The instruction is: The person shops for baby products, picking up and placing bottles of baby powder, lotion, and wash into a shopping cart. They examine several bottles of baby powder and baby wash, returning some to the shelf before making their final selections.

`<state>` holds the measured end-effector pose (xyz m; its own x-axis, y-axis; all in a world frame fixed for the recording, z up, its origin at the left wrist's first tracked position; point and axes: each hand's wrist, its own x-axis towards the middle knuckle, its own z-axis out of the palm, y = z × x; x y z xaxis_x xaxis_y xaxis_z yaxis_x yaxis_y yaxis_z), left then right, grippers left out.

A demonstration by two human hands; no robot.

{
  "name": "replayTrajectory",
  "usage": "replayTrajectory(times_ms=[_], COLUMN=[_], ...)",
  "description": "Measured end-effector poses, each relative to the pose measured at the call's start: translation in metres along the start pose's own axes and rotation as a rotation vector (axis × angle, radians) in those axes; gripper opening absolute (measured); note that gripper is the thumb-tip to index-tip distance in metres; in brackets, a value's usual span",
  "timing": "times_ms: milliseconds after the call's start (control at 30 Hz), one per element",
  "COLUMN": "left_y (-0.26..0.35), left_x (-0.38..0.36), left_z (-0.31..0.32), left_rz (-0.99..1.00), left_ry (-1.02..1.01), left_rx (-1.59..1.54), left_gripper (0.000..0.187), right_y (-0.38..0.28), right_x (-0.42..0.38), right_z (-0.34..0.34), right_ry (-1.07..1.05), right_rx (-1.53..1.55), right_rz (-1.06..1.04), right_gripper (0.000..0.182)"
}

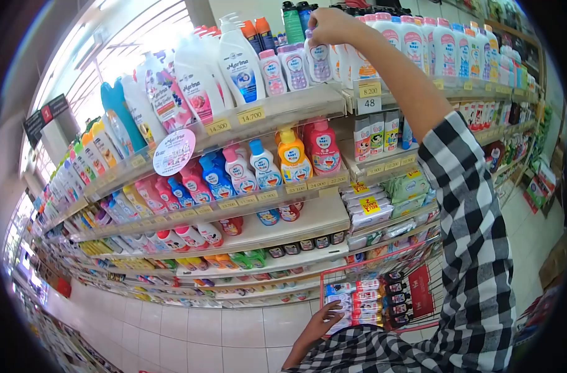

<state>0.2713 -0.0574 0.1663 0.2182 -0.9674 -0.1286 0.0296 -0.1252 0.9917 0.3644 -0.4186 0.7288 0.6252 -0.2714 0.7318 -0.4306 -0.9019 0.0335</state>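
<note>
While the right hand point(330, 26) is raised to the top shelf point(286, 107), its fingers point(315, 17) are closed at the cap of a lilac-labelled bottle point(319, 61), pinching from above. The cap is partly covered by them, so exact finger placement cannot be told.

Key relation: the bottle's body lies directly below the fingers. Long axis close to upright, with a slight lean in this curved view; label side faces the camera. Whether the base bears on the shelf or is just clear of it: cannot tell.

Nearer hand: the right, in contact. Its forearm slants up from the right, passing in front of the shelf bay. The left hand point(324, 322) is low and well apart, its fingers over the near-left end of the packs point(365, 297) in the shopping cart point(421, 292). Whether it grips a pack or only rests there: cannot tell.

Surroundings: a smaller lilac-labelled bottle point(294, 67) stands just beside on the left, then a pink one point(272, 73). Tall white pump bottles point(238, 62) stand further left. Below and to the right, a yellow price tag point(370, 89) sits on the shelf front.
</note>
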Motion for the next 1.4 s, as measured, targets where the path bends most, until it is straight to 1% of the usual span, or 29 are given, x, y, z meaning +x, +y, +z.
replayTrajectory(times_ms=[33,100,133,167,233,333,367,433,533,600,667,733,800,867,900,933,1067,1167,1233,1267,1333,1400], left_y=[-0.004,-0.019,-0.026,-0.03,-0.037,-0.044,-0.044,-0.041,-0.046,-0.037,-0.026,-0.029,-0.03,-0.03,-0.035,-0.045,-0.052,-0.054,-0.052,-0.051,-0.046,-0.043], left_x=[-0.004,-0.013,-0.016,-0.02,-0.027,-0.029,-0.028,-0.026,-0.018,-0.015,-0.013,-0.014,-0.016,-0.018,-0.018,-0.019,-0.021,-0.019,-0.018,-0.017,-0.017,-0.016], left_z=[-0.002,-0.008,-0.011,-0.013,-0.017,-0.018,-0.018,-0.016,-0.013,-0.012,-0.012,-0.012,-0.012,-0.012,-0.013,-0.015,-0.018,-0.02,-0.02,-0.021,-0.019,-0.021], left_rz=[-0.026,-0.041,-0.048,-0.048,-0.108,-0.114,-0.116,-0.132,-0.136,-0.126,-0.182,-0.179,-0.175,-0.218,-0.217,-0.201,-0.178,-0.16,-0.169,-0.175,-0.178,-0.179], left_ry=[0.018,0.037,0.065,0.066,0.1,0.116,0.114,0.106,0.088,0.079,0.029,0.033,0.036,0.056,0.055,0.046,0.042,0.042,0.038,0.034,0.037,0.032], left_rx=[0.013,0.007,0.001,-0.008,-0.005,0.018,0.031,0.026,0.032,0.045,0.075,0.06,0.042,-0.009,-0.009,0.011,0.035,0.06,0.06,0.061,0.06,0.065], left_gripper=[0.051,0.05,0.049,0.049,0.049,0.05,0.051,0.05,0.05,0.05,0.05,0.05,0.049,0.051,0.051,0.05,0.049,0.049,0.049,0.049,0.049,0.049], right_y=[0.01,0.001,0.002,0.002,0.0,-0.001,-0.002,-0.007,-0.01,-0.012,-0.012,-0.011,-0.007,-0.006,-0.006,-0.006,0.002,0.017,0.019,0.024,0.038,-0.01], right_x=[0.007,0.013,0.014,0.017,0.023,0.026,0.026,0.025,0.024,0.025,0.026,0.028,0.032,0.034,0.034,0.034,0.04,0.049,0.051,0.057,0.071,0.031], right_z=[0.011,0.016,0.021,0.023,0.028,0.031,0.031,0.03,0.03,0.031,0.031,0.033,0.038,0.04,0.038,0.036,0.045,0.06,0.062,0.068,0.082,0.045], right_ry=[-0.003,-0.233,-0.183,-0.189,-0.235,-0.295,-0.294,-0.294,-0.27,-0.268,-0.265,-0.269,-0.265,-0.261,-0.279,-0.297,-0.292,-0.258,-0.252,-0.253,-0.2,0.036], right_rx=[-0.002,0.024,0.052,0.049,0.038,0.107,0.109,0.012,0.037,0.016,-0.003,0.07,0.085,0.096,0.135,0.175,0.188,0.214,0.121,0.122,-0.462,-0.243], right_rz=[0.011,0.241,0.218,0.212,0.244,0.286,0.288,0.256,0.278,0.278,0.277,0.337,0.35,0.364,0.361,0.359,0.371,0.366,0.351,0.354,-0.261,-0.076], right_gripper=[0.039,0.035,0.031,0.031,0.026,0.024,0.024,0.023,0.025,0.025,0.024,0.023,0.022,0.022,0.023,0.029,0.029,0.029,0.023,0.023,0.024,0.02])
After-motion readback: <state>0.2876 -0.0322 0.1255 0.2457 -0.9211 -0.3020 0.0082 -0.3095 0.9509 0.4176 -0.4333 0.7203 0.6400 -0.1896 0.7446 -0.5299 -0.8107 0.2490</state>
